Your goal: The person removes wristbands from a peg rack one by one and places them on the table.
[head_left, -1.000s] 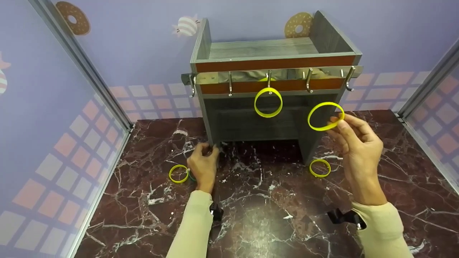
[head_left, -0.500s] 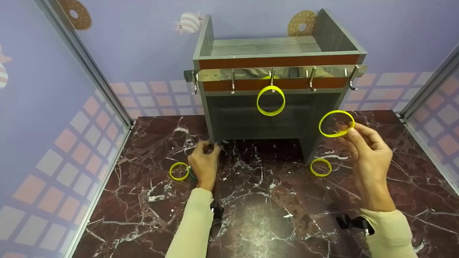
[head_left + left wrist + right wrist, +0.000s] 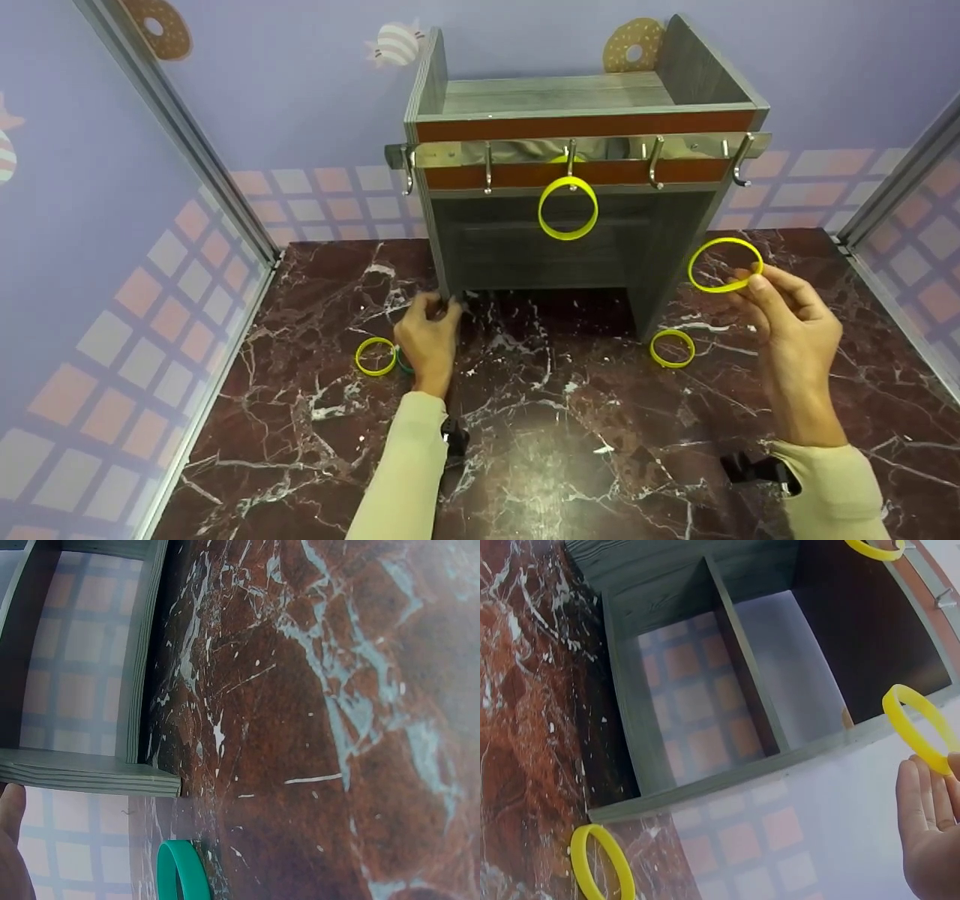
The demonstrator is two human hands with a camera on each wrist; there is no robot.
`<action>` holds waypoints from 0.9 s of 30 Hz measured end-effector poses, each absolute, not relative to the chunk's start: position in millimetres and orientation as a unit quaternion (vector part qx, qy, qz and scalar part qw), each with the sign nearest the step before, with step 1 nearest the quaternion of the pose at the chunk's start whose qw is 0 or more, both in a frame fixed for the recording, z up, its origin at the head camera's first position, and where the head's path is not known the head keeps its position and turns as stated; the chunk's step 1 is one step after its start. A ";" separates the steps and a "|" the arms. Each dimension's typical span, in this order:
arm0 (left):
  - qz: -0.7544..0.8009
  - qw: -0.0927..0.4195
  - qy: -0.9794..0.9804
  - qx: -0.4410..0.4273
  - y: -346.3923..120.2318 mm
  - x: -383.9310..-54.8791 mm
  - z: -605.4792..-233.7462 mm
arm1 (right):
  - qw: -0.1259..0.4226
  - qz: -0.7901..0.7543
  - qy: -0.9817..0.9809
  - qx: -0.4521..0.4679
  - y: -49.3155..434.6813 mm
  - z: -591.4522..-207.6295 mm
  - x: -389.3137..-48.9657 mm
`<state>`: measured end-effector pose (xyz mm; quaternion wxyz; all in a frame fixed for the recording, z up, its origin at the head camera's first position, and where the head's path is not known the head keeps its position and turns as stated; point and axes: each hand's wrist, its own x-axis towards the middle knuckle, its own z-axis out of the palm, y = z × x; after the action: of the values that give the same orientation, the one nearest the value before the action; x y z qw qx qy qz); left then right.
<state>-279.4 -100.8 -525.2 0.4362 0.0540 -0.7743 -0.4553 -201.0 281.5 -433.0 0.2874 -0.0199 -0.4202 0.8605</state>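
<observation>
My right hand (image 3: 799, 322) pinches a thin yellow wristband (image 3: 712, 289) between thumb and fingers, held up to the right of a grey wooden rack (image 3: 585, 116). In the right wrist view the same wristband (image 3: 904, 724) stands above the fingers. My left hand (image 3: 427, 337) is low at the rack's left side panel (image 3: 437, 247), gripping its front edge with thumb and fingers. Another yellow wristband (image 3: 568, 235) hangs from the middle hook (image 3: 571, 161). Beside my left hand lies a green wristband (image 3: 193, 870), partly hidden by that hand in the head view.
One yellow wristband (image 3: 375, 373) rests on the marbled table (image 3: 525, 450) at left, another (image 3: 673, 365) by the rack's right panel. A metal strip (image 3: 517, 150) with several hooks crosses the rack's front. Patterned walls (image 3: 322, 97) close off the back and sides.
My right hand has moved right and slightly down with its wristband, away from the hooks. My left hand stays at the rack's panel. The head view has shifted slightly.
</observation>
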 end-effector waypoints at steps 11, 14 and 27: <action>-0.464 0.426 -0.775 0.052 -101.5 -277.9 -524.0 | 0.283 0.865 -0.413 -0.035 293.8 -444.0 -200.8; -0.462 0.428 -0.775 0.055 -101.5 -277.4 -524.3 | 0.273 0.870 -0.407 -0.056 298.1 -447.1 -200.2; -0.461 0.427 -0.776 0.055 -101.2 -278.1 -523.5 | 0.245 0.867 -0.418 -0.116 315.4 -466.0 -199.6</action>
<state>-278.1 -101.2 -523.5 0.4274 0.0547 -0.7758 -0.4609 -199.6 315.4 -466.0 0.2446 -0.1164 -0.4184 0.8669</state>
